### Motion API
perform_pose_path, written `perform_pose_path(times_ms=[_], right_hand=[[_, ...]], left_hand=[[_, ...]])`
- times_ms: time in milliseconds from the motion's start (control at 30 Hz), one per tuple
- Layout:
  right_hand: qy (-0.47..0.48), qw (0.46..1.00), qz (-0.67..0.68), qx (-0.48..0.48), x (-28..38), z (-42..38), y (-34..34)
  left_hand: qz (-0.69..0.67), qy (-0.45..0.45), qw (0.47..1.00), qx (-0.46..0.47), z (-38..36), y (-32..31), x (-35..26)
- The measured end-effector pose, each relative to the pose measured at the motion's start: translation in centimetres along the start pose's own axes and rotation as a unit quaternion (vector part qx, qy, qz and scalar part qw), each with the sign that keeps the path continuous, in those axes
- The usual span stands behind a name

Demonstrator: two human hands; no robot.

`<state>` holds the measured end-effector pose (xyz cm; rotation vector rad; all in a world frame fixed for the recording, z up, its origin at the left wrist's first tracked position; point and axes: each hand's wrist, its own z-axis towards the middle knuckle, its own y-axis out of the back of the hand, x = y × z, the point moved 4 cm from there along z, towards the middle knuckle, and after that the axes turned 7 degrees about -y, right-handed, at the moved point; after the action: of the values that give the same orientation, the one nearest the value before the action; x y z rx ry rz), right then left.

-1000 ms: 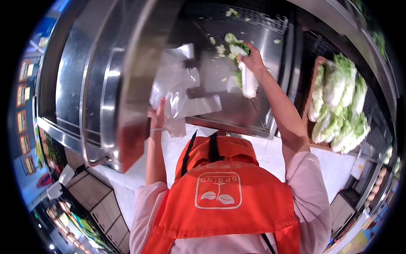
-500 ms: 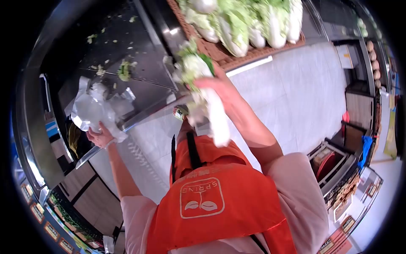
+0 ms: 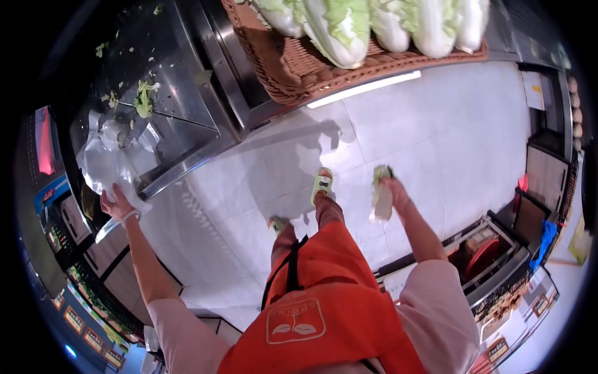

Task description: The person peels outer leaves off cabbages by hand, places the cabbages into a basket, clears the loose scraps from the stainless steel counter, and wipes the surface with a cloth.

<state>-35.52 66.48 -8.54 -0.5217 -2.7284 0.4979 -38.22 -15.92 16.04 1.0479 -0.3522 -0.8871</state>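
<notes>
Over the floor [image 3: 405, 124], the right hand [image 3: 397, 193] holds white, green-topped cabbage [image 3: 381, 201].

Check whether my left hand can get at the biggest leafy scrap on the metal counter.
Probably yes: your left hand is at the clear plastic, the leafy scrap sits just beyond it on the metal counter, and nothing seems to cover it.

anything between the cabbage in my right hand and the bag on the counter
Nothing visible blocks the cabbage in your right hand: floor and feet lie below, then the counter's edge, and your left hand touches the bag.
</notes>
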Motion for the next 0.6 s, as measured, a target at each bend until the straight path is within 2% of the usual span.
perform_pose_path(times_ms=[33,67,100,133,167,200,267,300,333,367,400,433,467,500,533,567,600], right_hand=[[0.023,1.0,-0.01,0.018,1.6,6.7,3.3],[0.08,0.996,-0.04,-0.023,6.3,9.5,1.9],[0.171,0.976,-0.003,0.131,12.0,9.4,-4.7],[0.19,0.975,0.033,0.11,16.3,17.7,-2.2],[0.228,0.971,0.067,0.037,20.6,18.0,-6.1],[0.207,0.972,0.046,0.101,22.7,20.7,-4.2],[0.232,0.971,0.039,0.046,25.9,22.4,-6.1],[0.228,0.973,0.014,0.037,25.9,23.2,-6.7],[0.216,0.976,-0.018,0.032,25.2,24.3,-6.7],[0.2,0.978,-0.053,0.034,23.8,25.2,-6.9],[0.18,0.978,-0.094,0.04,21.8,25.9,-7.1],[0.156,0.972,-0.163,0.059,19.0,26.3,-7.5],[0.129,0.952,-0.262,0.092,15.7,26.2,-8.0],[0.12,0.91,-0.366,0.156,11.8,25.7,-8.9],[-0.06,0.882,-0.464,0.059,8.2,24.4,-10.7],[-0.124,0.856,-0.471,0.171,5.0,20.4,-14.7],[-0.017,0.706,-0.596,0.382,1.1,18.7,-16.9]], left_hand=[[-0.003,-0.001,1.0,0.003,-0.1,0.3,-0.4],[-0.006,-0.003,1.0,0.005,-0.1,0.4,-0.5],[-0.01,0.003,1.0,0.006,-0.1,0.4,-0.2],[-0.02,0.013,1.0,0.008,-0.1,0.3,0.0],[-0.03,0.023,0.999,0.009,0.0,0.2,0.2],[-0.039,0.031,0.999,0.01,0.2,0.1,0.5],[-0.169,0.042,0.984,-0.039,0.5,-2.6,4.8],[-0.086,0.006,0.996,-0.029,0.7,-2.6,6.3],[0.004,-0.022,1.0,-0.018,0.2,-2.0,4.6],[-0.054,0.0,0.998,-0.021,-0.2,-1.7,2.6],[-0.04,0.027,0.999,-0.007,-0.5,-0.8,0.6],[-0.054,0.007,0.998,-0.015,-0.4,-0.9,0.7],[-0.062,0.007,0.998,-0.024,-0.5,-0.5,-0.3],[-0.041,-0.029,0.998,-0.03,-0.5,0.0,-1.0],[0.0,-0.052,0.998,-0.036,-0.5,0.7,-2.2],[0.019,-0.051,0.998,-0.04,-0.6,0.7,-2.2],[0.011,-0.036,0.999,-0.037,-0.6,0.9,-2.6]])
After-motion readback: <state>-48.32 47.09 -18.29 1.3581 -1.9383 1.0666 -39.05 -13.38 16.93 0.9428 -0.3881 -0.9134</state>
